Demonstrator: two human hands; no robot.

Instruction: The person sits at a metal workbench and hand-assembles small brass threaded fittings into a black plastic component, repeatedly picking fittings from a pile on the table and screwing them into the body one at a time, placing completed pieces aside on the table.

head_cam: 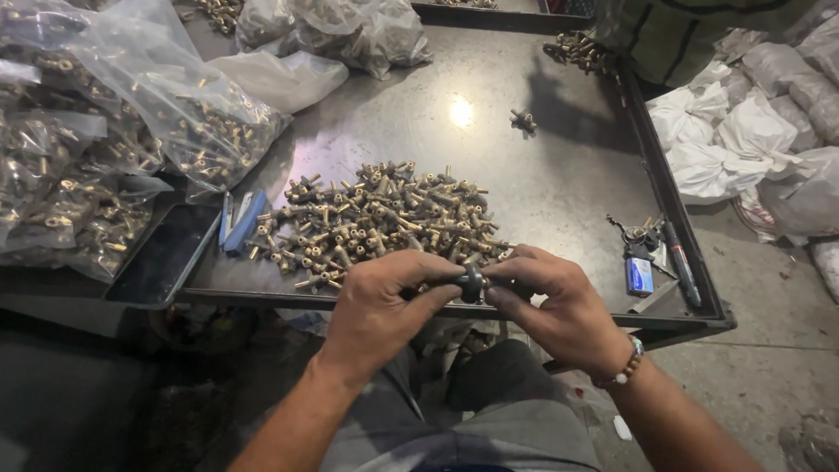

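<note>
My left hand [380, 306] and my right hand [551, 301] meet over the near edge of the dark metal table [542, 166]. Between their fingertips they pinch a small dark round part [473, 283], with a brass piece partly hidden under my left fingers. Just beyond my hands lies a heap of small brass T-shaped fittings [376, 223]. My right wrist wears a beaded bracelet [626, 369].
Clear plastic bags of brass fittings [131, 131] pile up at the left. A blue box cutter [246, 220] lies by the heap. Keys, a lighter and a marker [651, 253] sit at the right edge. One stray fitting [523, 121] and white sacks [743, 140] lie farther off. A person in a striped shirt [690, 35] stands at the far side.
</note>
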